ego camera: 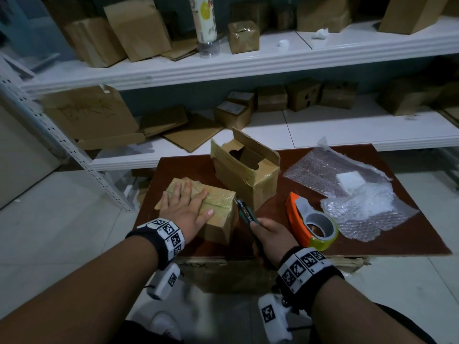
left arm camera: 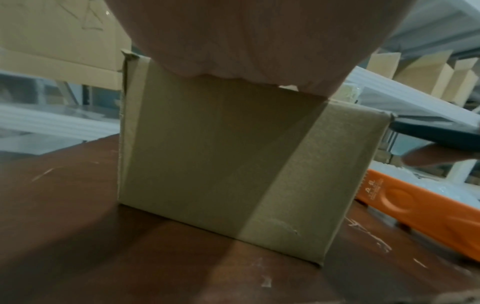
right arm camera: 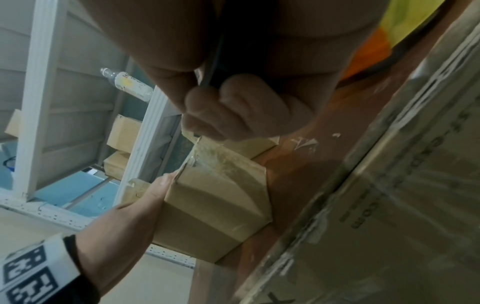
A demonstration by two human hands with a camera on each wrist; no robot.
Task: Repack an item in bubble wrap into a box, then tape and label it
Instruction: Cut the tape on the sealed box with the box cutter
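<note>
A small taped cardboard box (ego camera: 219, 219) (left arm camera: 233, 164) (right arm camera: 215, 197) stands on the brown board (ego camera: 273, 209). My left hand (ego camera: 185, 209) lies flat on its top with straight fingers, pressing it down. My right hand (ego camera: 270, 234) (right arm camera: 233, 107) grips a dark utility knife (ego camera: 244, 212), its tip at the box's right upper edge. Behind stands an open cardboard box (ego camera: 246, 175) with raised flaps. Bubble wrap (ego camera: 347, 184) lies at the right with a white item (ego camera: 350, 181) on it. An orange tape dispenser (ego camera: 310, 224) (left arm camera: 420, 207) sits right of my right hand.
White shelves (ego camera: 248, 63) behind the board carry several cardboard boxes, flattened cardboard and a plastic bottle (ego camera: 205, 23). A perforated metal upright (ego camera: 57, 142) slants at the left. Pale floor tiles surround the board, which rests on a larger carton (right arm camera: 389, 185).
</note>
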